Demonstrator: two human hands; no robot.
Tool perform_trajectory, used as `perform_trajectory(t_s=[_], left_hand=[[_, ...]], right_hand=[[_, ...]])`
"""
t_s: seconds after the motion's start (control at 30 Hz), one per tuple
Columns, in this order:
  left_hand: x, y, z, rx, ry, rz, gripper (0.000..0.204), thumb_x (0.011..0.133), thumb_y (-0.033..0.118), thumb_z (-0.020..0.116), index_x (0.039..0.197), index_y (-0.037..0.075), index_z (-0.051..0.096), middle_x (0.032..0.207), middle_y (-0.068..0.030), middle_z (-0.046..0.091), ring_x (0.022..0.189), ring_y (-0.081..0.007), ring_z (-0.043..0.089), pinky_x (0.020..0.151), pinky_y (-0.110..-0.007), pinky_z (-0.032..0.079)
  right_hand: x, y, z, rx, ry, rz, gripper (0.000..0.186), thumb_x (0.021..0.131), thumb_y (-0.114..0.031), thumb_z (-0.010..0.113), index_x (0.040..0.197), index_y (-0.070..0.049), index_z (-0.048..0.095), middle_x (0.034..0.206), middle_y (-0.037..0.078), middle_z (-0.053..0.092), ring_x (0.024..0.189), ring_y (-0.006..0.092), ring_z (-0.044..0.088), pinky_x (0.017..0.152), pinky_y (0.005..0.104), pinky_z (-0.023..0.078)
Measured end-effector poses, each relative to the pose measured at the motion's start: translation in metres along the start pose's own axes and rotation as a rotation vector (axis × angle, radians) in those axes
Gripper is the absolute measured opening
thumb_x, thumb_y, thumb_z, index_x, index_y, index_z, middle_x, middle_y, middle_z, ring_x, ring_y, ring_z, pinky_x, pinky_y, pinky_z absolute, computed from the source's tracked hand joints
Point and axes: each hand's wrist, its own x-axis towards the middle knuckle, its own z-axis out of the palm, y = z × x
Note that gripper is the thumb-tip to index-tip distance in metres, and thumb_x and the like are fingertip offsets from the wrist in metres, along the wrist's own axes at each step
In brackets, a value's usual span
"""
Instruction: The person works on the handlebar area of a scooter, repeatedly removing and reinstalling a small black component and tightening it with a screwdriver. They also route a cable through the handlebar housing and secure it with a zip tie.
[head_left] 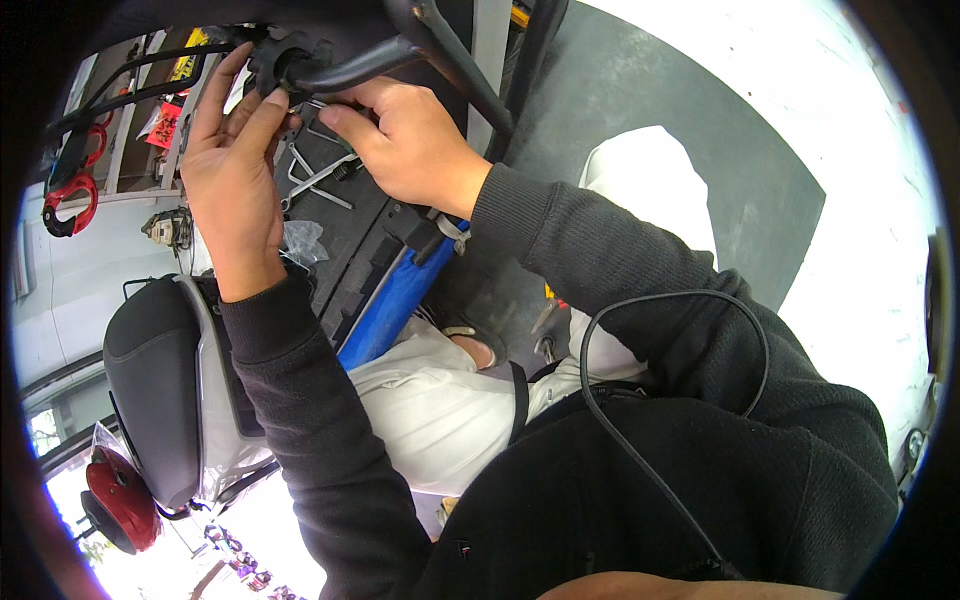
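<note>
Across 11 to 12 o'clock, a bent, matte black metal tube (pixel 375 63) stands between my eyes and part of my work, covering some of my right fingertips. Below it, still toward 11, thin silver L-shaped metal tools (pixel 320 185) lie crossed on a dark, flat work surface (pixel 345 235), and a rounded, bright blue bar (pixel 395 305) slants past my knee. At 9 o'clock sits a padded black seat (pixel 152 340) with a grey side panel, and at 8 a glossy red lamp-shaped piece (pixel 122 495) partly wrapped in clear film. A thin black cable (pixel 590 385) loops over my dark right sleeve. A crumpled clear plastic bag (pixel 304 243) lies near the tools; I cannot tell what it holds. At 10 o'clock, a pale shelf rack (pixel 135 192) carries a flat red packet (pixel 163 125) and a yellow one. My left hand (pixel 235 170) reaches up, forefinger and thumb gripping a lobed black round part (pixel 283 62) at 11 o'clock, at the tube's end. My right hand (pixel 410 140) comes in from the right, fingers bent beside a sliver of metal under the tube; I cannot tell whether they grip it.
</note>
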Motion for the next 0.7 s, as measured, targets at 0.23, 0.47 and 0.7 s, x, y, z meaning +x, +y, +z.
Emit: perform_trajectory(t_s=[0.23,0.47,0.7], left_hand=[[-0.002,0.001,-0.004,-0.102,0.018,-0.034,0.056,0.096,-0.006,0.068,0.15,-0.002,0.054,0.114,-0.0142,0.073,0.092,-0.0191,0.073,0.084,-0.032,0.062],[0.005,0.008,-0.016,-0.017,-0.056,-0.075,0.057,0.097,-0.004,0.066,0.152,-0.001,0.051,0.112,-0.0181,0.074,0.096,-0.0241,0.075,0.087,-0.034,0.062],[0.004,0.018,-0.007,0.103,-0.02,-0.106,0.059,0.096,-0.005,0.064,0.153,-0.002,0.049,0.112,-0.0194,0.073,0.094,-0.026,0.074,0.085,-0.034,0.062]], right_hand=[[-0.001,-0.004,-0.006,-0.121,0.015,-0.051,0.025,0.098,-0.017,0.069,0.116,-0.001,0.076,0.108,0.022,0.076,0.1,0.0391,0.073,0.086,0.0407,0.057],[-0.005,-0.002,-0.006,-0.135,0.015,-0.14,0.025,0.099,-0.021,0.067,0.111,-0.002,0.078,0.1,0.022,0.075,0.095,0.0396,0.073,0.084,0.043,0.058],[-0.006,-0.007,-0.005,-0.14,-0.022,-0.075,0.026,0.099,-0.022,0.064,0.1,0.0,0.077,0.086,0.021,0.074,0.082,0.0407,0.071,0.078,0.0467,0.056]])
